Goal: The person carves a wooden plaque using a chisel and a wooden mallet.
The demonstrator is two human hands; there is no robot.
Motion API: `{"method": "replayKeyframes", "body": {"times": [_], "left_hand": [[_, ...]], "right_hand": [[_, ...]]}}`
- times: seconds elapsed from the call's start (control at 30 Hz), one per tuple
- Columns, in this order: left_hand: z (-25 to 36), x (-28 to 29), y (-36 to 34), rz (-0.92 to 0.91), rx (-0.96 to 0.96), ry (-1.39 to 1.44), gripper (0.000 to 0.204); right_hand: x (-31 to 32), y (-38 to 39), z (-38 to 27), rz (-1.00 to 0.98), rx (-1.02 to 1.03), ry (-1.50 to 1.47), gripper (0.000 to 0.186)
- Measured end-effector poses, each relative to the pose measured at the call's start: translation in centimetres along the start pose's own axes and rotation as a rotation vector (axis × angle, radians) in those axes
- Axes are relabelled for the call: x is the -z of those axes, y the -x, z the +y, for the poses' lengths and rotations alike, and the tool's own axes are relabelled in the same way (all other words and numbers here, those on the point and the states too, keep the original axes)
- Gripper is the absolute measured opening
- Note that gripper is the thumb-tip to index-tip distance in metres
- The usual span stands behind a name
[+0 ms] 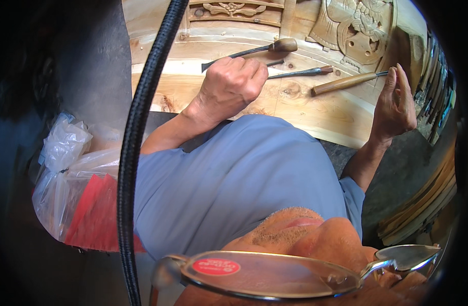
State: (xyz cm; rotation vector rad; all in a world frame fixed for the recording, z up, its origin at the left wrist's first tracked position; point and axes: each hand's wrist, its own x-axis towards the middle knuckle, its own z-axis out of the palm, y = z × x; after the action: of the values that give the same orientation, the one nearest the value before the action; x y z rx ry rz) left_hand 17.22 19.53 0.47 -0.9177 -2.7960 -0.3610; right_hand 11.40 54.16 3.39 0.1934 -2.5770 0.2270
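Observation:
My left hand (231, 84) is closed in a fist over the near part of the wooden bench. Whatever it may hold is hidden. Just beyond it lies a chisel (244, 52) with a dark shank and a rounded wooden handle. A dark metal chisel (300, 73) runs from beside the fist to the right, and the end of another dark shank (277, 62) shows between them. Raised at the right is my right hand (396, 104), its fingers straight and apart from the thumb. Beside its fingertips lies a carving chisel (343, 83) with a long light wooden handle; its blade end is hidden.
Carved wooden panels (359, 30) and a carved rail (234, 9) lie at the back of the bench (290, 109). Many metal tools (437, 86) stand at the far right, above curved wood strips (422, 204). A black braided cable (142, 112) crosses the left; a plastic bag (65, 148) sits behind it.

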Motion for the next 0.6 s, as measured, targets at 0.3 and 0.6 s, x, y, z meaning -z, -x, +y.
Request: {"method": "replayKeyframes", "body": {"times": [0.3,0.6], "left_hand": [[-1.7,1.8,-0.7,0.195,0.120,0.011,0.013],[1.0,0.5,-1.8,0.133,0.010,0.156,0.012]], "right_hand": [[0.4,0.4,0.1,-0.024,-0.059,0.038,0.015],[0.7,-0.5,-0.2,0.048,0.001,-0.002,0.019]]}}
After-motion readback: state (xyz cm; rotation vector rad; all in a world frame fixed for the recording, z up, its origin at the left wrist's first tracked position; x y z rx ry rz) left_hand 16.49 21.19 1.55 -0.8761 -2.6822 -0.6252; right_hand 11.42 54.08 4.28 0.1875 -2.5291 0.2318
